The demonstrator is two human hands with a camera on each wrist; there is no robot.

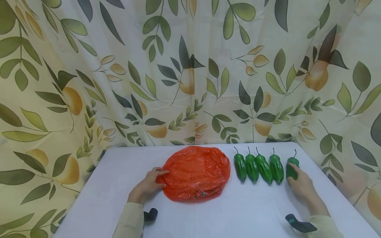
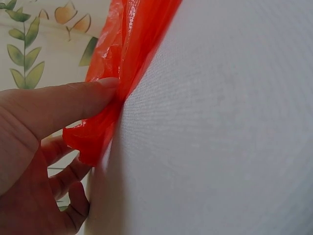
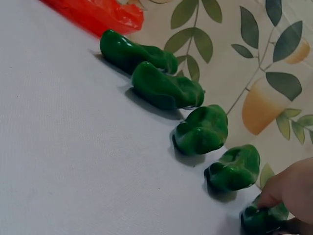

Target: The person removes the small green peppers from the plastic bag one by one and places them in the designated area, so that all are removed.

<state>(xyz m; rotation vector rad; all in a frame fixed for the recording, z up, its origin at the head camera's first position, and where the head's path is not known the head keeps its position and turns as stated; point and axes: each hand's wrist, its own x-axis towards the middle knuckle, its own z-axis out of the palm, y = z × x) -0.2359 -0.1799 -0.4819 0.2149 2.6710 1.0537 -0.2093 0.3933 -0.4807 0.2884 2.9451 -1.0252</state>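
A red plastic bag [image 1: 193, 172] lies flat on the white table, left of a row of green peppers. At the bag's left edge my left hand [image 1: 150, 181] pinches the plastic; in the left wrist view the thumb [image 2: 88, 95] presses on the red film [image 2: 142, 44], with fingers behind it. My right hand [image 1: 302, 185] grips the rightmost green pepper [image 1: 293, 162] by its sides, and its stem points away from me. In the right wrist view that pepper [image 3: 261, 218] is partly hidden by the fingers.
Several other green peppers [image 1: 252, 168] lie side by side between the bag and my right hand, stems toward the back. A leaf-patterned curtain [image 1: 190, 82] hangs behind and beside the white table [image 1: 238, 215]. A dark strap end [image 1: 300, 224] sticks out at each wrist.
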